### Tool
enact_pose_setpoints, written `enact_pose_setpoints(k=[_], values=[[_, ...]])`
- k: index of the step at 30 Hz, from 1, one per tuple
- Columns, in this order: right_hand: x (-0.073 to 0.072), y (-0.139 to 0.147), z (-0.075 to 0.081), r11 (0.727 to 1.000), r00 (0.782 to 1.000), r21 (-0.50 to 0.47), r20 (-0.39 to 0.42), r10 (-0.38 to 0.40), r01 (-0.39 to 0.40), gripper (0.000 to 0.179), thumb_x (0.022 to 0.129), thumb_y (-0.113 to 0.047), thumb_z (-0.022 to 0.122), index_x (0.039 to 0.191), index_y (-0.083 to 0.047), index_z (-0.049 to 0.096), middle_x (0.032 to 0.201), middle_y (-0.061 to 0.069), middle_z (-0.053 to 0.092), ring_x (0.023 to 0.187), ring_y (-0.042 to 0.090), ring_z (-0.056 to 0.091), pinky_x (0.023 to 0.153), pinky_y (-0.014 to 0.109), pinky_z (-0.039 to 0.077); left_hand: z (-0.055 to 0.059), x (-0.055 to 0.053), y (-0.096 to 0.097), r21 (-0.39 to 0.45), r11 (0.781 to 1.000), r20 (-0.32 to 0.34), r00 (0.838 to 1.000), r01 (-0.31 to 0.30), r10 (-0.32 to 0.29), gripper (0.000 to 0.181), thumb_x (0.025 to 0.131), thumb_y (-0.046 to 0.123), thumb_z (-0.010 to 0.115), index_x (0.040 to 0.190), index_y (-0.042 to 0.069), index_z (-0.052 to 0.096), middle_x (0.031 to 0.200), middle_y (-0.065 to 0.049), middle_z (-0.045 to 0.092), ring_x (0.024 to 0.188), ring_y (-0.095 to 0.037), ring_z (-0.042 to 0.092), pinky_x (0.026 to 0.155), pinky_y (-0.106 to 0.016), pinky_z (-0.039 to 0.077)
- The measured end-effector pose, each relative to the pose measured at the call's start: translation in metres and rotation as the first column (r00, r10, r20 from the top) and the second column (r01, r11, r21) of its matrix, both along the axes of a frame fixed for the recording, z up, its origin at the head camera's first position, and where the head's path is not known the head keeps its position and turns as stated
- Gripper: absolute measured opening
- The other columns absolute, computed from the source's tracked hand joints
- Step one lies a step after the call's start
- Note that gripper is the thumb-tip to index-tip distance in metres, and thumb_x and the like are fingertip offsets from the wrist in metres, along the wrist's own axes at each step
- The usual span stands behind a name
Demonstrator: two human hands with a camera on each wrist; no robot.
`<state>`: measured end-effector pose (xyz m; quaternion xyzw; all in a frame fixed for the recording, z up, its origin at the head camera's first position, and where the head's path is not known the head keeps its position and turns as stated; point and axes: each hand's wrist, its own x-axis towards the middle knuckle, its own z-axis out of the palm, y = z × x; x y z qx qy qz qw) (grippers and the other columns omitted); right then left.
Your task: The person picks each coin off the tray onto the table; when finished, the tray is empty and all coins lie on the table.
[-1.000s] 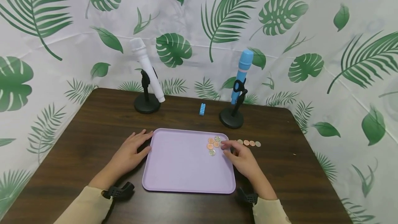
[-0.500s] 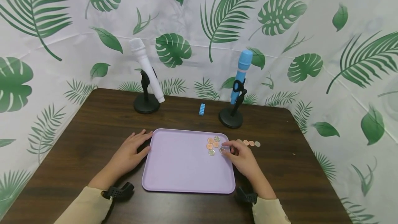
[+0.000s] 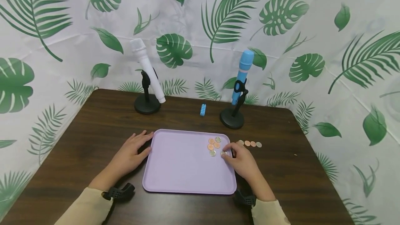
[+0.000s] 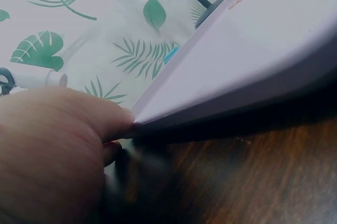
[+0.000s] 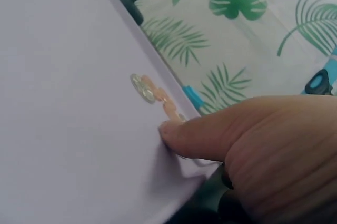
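Inside the lilac tray's [image 3: 187, 164] right edge, towards the far corner, the right hand [image 3: 243, 159] is bending thumb and forefinger about a silver coin [image 3: 223, 153] at their tips; whether they're pinching it, I can't tell. Five other coins [image 3: 217, 145] are lying just left. Fingers extended and thumb apart, the left hand [image 3: 132, 151] is touching the left edge, probably steadying the tray. Past the right edge, four tabletop coins [image 3: 247, 143] are lying in a row, seemingly for easy reach.

Studio-like indoor space, leaf-print backdrop [image 3: 175, 50], dark wood-grain table [image 3: 297, 176], white microphone [image 3: 149, 68], blue microphone [image 3: 243, 74]
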<state>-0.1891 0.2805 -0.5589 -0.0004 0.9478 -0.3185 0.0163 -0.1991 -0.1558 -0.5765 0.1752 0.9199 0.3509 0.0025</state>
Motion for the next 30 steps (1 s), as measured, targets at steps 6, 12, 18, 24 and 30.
enact_pose_setpoints(k=[6, 12, 18, 24, 30], values=[[0.001, 0.002, -0.001, 0.999, 1.0, -0.045, 0.015, 0.005, -0.004, 0.017, 0.095, -0.018, 0.084, 0.1, -0.018, 0.068, 0.093, 0.005, 0.057, 0.083, 0.019, 0.053, 0.065, 0.028, 0.045, -0.002, 0.002, 0.0, 0.003, 1.0, 0.007, 1.0, -0.01, 0.01, 0.061, 0.108, 0.025, 0.068, 0.165, 0.012, 0.05, 0.169, -0.015, 0.051, 0.164, -0.043, 0.035, 0.134, -0.07, 0.018], [-0.002, 0.005, -0.001, 0.992, 0.999, -0.12, 0.008, -0.032, 0.033, 0.016, 0.097, -0.007, 0.076, 0.096, -0.014, 0.061, 0.093, 0.006, 0.06, 0.074, 0.019, 0.053, 0.06, 0.026, 0.046, -0.004, 0.0, 0.0, -0.006, 1.0, -0.003, 1.0, -0.007, 0.007, 0.06, 0.109, 0.024, 0.067, 0.165, 0.013, 0.049, 0.169, -0.013, 0.051, 0.165, -0.041, 0.034, 0.135, -0.068, 0.018], [-0.001, 0.009, -0.003, 0.985, 0.998, -0.166, -0.043, -0.05, 0.042, 0.018, 0.096, -0.007, 0.074, 0.111, -0.016, 0.068, 0.092, 0.005, 0.057, 0.078, 0.02, 0.053, 0.062, 0.024, 0.045, -0.004, -0.001, 0.001, -0.009, 1.0, -0.005, 1.0, -0.002, 0.002, 0.06, 0.109, 0.025, 0.067, 0.165, 0.013, 0.049, 0.169, -0.014, 0.051, 0.165, -0.041, 0.034, 0.135, -0.068, 0.018], [-0.007, 0.023, -0.006, 0.982, 0.971, -0.182, -0.219, -0.096, 0.057, 0.016, 0.097, -0.005, 0.078, 0.108, -0.016, 0.075, 0.089, 0.005, 0.062, 0.071, 0.017, 0.054, 0.059, 0.023, 0.045, -0.003, -0.001, 0.0, -0.011, 1.0, -0.006, 1.0, 0.001, -0.001, 0.06, 0.109, 0.026, 0.067, 0.165, 0.012, 0.049, 0.169, -0.015, 0.051, 0.164, -0.042, 0.035, 0.135, -0.069, 0.018], [-0.007, 0.052, 0.004, 0.958, 0.911, -0.209, -0.323, -0.257, 0.197, 0.017, 0.099, -0.01, 0.078, 0.114, -0.015, 0.072, 0.092, 0.005, 0.069, 0.062, 0.012, 0.049, 0.056, 0.023, 0.043, -0.002, -0.002, 0.0, -0.015, 1.0, -0.002, 1.0, -0.002, 0.002, 0.061, 0.109, 0.028, 0.066, 0.166, 0.013, 0.048, 0.17, -0.014, 0.05, 0.165, -0.042, 0.034, 0.135, -0.068, 0.018]])
